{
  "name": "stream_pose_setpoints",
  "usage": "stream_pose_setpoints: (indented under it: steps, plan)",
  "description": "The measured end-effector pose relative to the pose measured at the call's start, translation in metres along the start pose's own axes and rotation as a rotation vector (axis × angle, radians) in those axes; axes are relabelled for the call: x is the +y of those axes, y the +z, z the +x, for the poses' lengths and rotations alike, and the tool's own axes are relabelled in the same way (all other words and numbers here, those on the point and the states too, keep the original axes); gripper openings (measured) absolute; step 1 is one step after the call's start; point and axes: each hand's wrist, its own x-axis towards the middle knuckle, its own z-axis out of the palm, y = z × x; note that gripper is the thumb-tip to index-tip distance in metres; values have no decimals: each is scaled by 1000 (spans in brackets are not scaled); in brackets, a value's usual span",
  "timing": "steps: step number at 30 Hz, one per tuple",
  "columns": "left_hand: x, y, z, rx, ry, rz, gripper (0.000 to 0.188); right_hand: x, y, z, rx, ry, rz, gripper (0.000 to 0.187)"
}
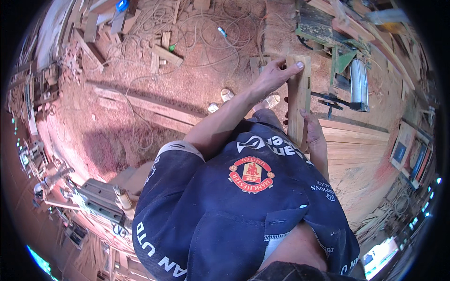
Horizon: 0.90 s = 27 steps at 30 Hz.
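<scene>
A pale wooden board [298, 103] with narrow slots cut along its right side lies lengthwise in front of my body. Its far end is in my left hand [277, 74], with the thumb laid over the top face and the other fingers mostly hidden. Nearer to me, my right hand [313, 128] grips the board from its right side. Fingertips of that hand show at the board's left edge, so it wraps round underneath. The near end of the board reaches close to my dark blue shirt [211, 196].
Long timber planks [356, 140] lie to the right and a long beam [150, 104] to the left. Beyond, a green metal machine [340, 61] stands at the far right. Loose cables [197, 33] and wood offcuts [166, 54] are strewn on the sawdust-covered floor.
</scene>
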Motion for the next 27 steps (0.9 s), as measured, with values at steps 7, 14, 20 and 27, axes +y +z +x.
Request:
stream_pose_setpoints:
  steps: [7, 14, 20, 27]
  plan:
    - [-34, -22, -9, 90, -75, 99, 66, 8, -13, 33, 339, 45, -591, 71]
    - [-69, -48, -42, -82, -205, 168, 69, 28, -3, 53, 422, 35, -684, 74]
    - [-92, -64, -69, -206, -114, 389, 81, 13, 12, 64, 286, 45, -552, 69]
    - [-81, -79, -81, -73, -76, 474, 78, -10, 29, 89, 126, 70, -295, 60]
